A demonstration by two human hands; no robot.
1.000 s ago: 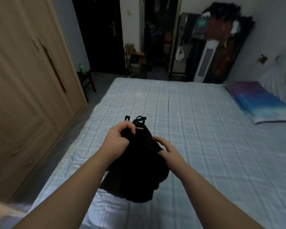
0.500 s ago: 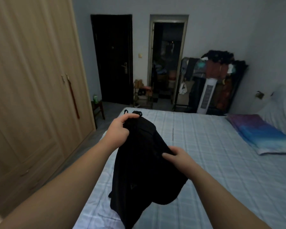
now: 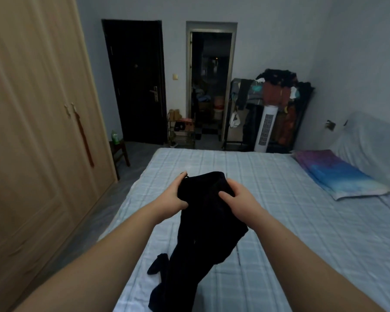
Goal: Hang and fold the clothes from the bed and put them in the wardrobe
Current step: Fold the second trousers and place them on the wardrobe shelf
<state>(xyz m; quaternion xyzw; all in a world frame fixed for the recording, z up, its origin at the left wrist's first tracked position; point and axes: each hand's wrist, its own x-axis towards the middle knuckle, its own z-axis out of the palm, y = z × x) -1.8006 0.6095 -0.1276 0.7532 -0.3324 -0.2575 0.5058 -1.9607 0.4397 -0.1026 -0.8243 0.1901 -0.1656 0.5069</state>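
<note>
A black garment (image 3: 203,233) hangs in front of me above the bed (image 3: 291,221), its lower end trailing down toward the checked sheet. My left hand (image 3: 175,194) grips its top left edge and my right hand (image 3: 236,199) grips its top right edge, both with fingers curled into the cloth. The light wooden wardrobe (image 3: 36,131) stands along the left wall with its doors closed.
A pillow in blue and purple (image 3: 338,174) lies at the bed's right side. A narrow floor strip runs between bed and wardrobe. A small stool with a green bottle (image 3: 115,137), a dark door, an open doorway, a white tower fan (image 3: 265,129) and a laden clothes rack stand beyond.
Both hands have shifted to the garment's top edge, holding it spread between them. The garment now hangs longer, and the view has lifted toward the far wall.
</note>
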